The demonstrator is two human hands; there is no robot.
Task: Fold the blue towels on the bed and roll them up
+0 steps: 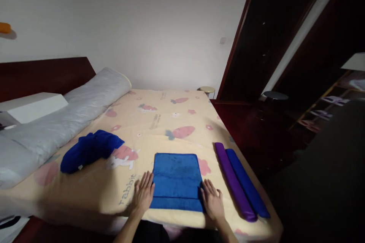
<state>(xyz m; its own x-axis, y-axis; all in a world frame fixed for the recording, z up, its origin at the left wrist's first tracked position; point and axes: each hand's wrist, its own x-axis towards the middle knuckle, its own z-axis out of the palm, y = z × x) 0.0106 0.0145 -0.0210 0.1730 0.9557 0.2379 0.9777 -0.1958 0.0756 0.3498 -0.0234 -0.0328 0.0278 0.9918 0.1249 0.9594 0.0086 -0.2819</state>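
Note:
A blue towel (176,174) lies flat on the bed close in front of me, with a narrow strip along its near edge set off by a dark line. At its left edge rests my left hand (145,191), fingers stretched out and palm down. My right hand (212,199) lies on the opposite edge, also flat with fingers extended. Neither hand grips anything. To the right, a purple rolled towel (235,182) and a blue rolled towel (248,184) lie side by side. A crumpled dark blue cloth (91,150) is on the left.
The bed (159,121) has a cream sheet with rabbit and carrot prints. Along its left side runs a grey rolled bundle (85,102), with a white box (37,106) against it. Beyond the bed are a stool (207,89), a dark stool (275,95) and a shoe rack (325,98).

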